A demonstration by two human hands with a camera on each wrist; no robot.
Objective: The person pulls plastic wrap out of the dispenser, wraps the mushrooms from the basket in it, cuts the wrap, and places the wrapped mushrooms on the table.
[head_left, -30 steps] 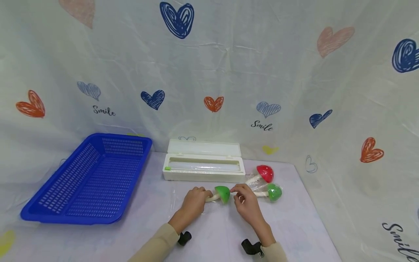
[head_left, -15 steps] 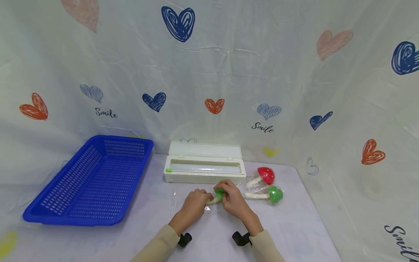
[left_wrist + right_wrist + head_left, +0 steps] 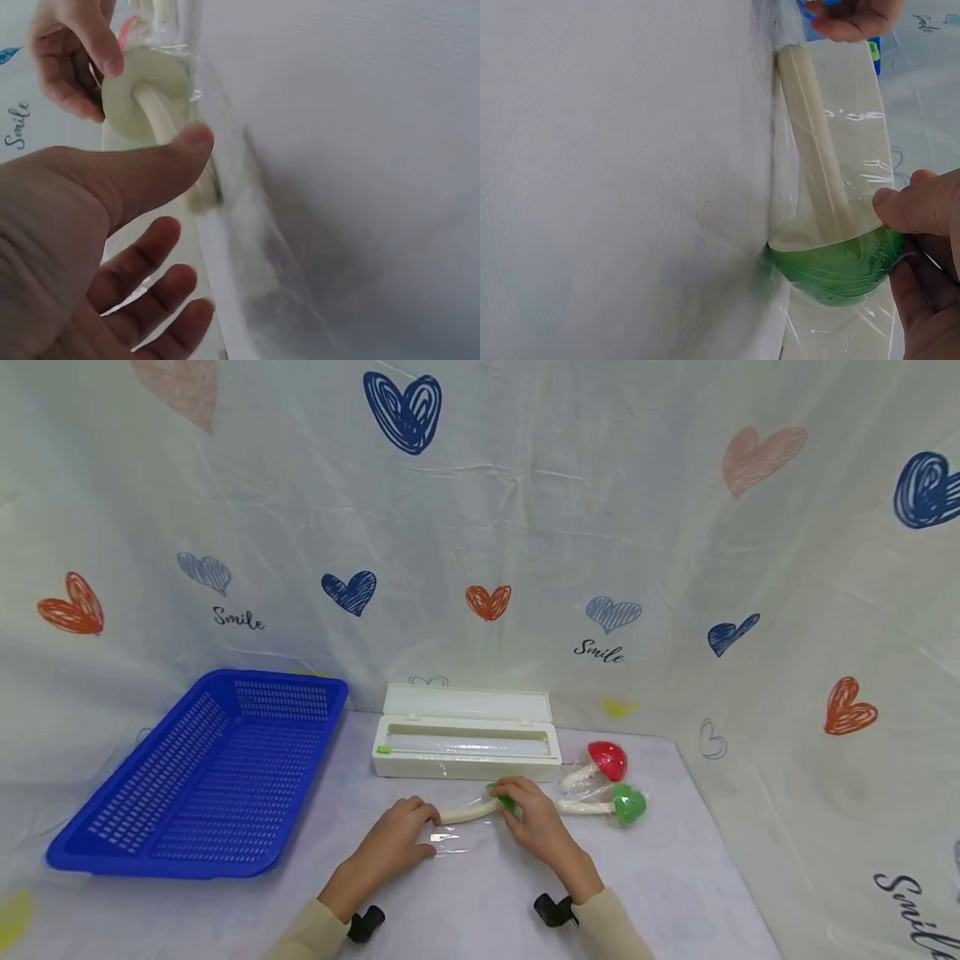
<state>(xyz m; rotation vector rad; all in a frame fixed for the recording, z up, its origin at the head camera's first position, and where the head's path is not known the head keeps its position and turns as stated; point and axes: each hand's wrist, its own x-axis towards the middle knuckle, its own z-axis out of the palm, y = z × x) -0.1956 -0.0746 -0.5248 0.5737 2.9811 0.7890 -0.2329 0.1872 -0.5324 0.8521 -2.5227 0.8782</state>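
A toy mushroom with a green cap and a long pale stem (image 3: pixel 467 813) lies with its stem pointing left, clear plastic wrap (image 3: pixel 810 321) about it. My right hand (image 3: pixel 536 818) holds the cap between thumb and fingers; in the right wrist view the green cap (image 3: pixel 840 268) shows creased wrap over it. Just off the stem's free end is my left hand (image 3: pixel 390 839), thumb and fingers spread, with a gap to the stem in the right wrist view. Loose film (image 3: pixel 448 838) lies on the table beside the left fingertips.
Behind the hands stands a white cling film box (image 3: pixel 465 766), its lid raised and a roll inside. A blue basket (image 3: pixel 255 864) is at the left. To the right lie a red-capped mushroom (image 3: pixel 607 761) and another green-capped mushroom (image 3: pixel 628 804), both in clear wrap.
My right hand has moved left from beside the cap and taken hold of it. The left hand has let go of the stem and drawn back to the left.
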